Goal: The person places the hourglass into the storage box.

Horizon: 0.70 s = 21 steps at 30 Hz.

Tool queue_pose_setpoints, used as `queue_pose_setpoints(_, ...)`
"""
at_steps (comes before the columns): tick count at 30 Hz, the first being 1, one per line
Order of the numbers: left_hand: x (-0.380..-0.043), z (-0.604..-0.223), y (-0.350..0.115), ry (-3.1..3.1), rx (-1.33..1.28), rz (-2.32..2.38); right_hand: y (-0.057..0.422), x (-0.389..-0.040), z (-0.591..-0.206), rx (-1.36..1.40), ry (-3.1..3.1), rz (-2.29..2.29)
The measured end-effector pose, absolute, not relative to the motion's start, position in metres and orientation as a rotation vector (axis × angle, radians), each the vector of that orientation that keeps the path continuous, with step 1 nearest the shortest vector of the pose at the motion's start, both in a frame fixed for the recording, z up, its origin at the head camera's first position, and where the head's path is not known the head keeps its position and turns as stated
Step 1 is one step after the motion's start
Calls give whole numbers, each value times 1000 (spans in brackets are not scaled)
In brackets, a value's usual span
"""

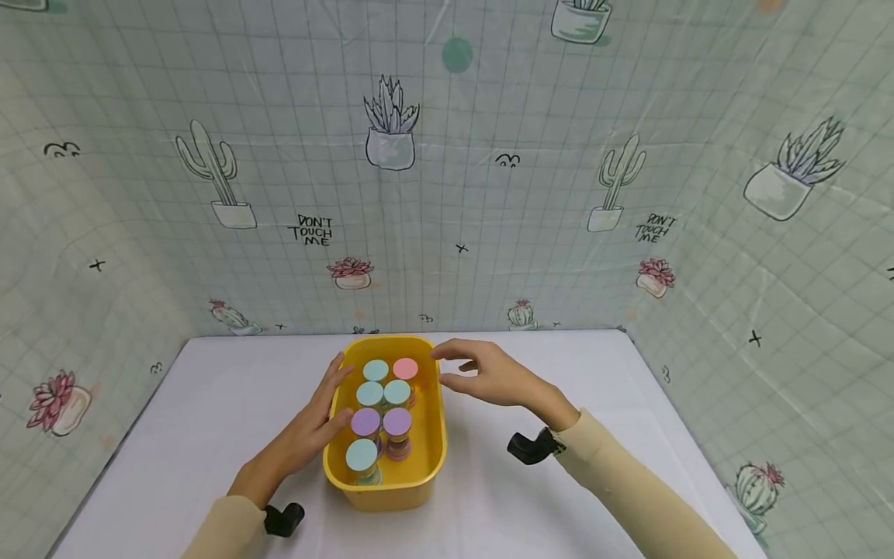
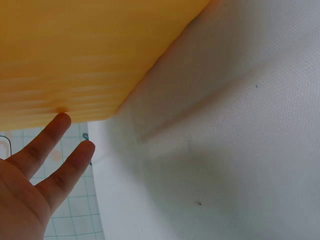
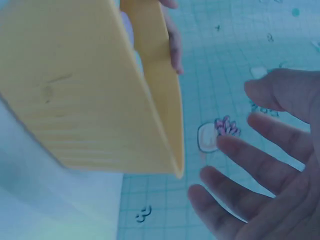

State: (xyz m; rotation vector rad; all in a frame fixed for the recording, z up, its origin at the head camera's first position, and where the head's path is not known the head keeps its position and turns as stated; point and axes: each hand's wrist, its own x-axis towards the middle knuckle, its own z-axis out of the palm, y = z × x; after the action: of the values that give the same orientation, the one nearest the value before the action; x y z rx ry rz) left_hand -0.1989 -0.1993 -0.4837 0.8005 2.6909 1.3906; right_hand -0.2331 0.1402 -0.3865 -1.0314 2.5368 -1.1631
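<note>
A yellow plastic bin [image 1: 387, 497] stands on the table with several small round containers inside, some perhaps stacked. Their tops are pale blue [image 1: 362, 455], purple [image 1: 397, 421] and pink [image 1: 405, 368]. At the bin's left side is my left hand [image 1: 303, 435], thumb over the rim and fingers extended; one fingertip in the left wrist view lies at or very near the outer wall [image 2: 75, 60]. Beside the right rim my right hand [image 1: 489, 374] hangs in the air, fingers spread and loosely bent, holding nothing. The right wrist view shows that hand [image 3: 270, 180] apart from the bin [image 3: 85, 100].
A white table surface [image 1: 545, 497] surrounds the bin. Behind it and at both sides hangs a gridded cloth [image 1: 447, 202] printed with cacti and potted plants. A black wrist camera [image 1: 282, 520] sits at the left wrist, another black camera [image 1: 532, 448] at the right.
</note>
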Motion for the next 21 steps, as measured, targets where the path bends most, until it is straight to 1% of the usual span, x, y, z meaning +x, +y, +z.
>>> queue_pose_setpoints(6, -194, -484, -202, 2704, 803, 1391, 158, -233, -399, -889, 2640, -1294)
queue_pose_setpoints(11, -196, -479, -202, 2725, 779, 1340, 176, -235, -398, -794, 2747, -1269)
queue_pose_setpoints(15, -197, -470, -202, 2800, 721, 1195, 195, -240, -400, -751, 2874, -1199)
queue_pose_setpoints(21, -193, -460, -212, 2922, 614, 976, 231, -240, -417, -607, 2972, -1112)
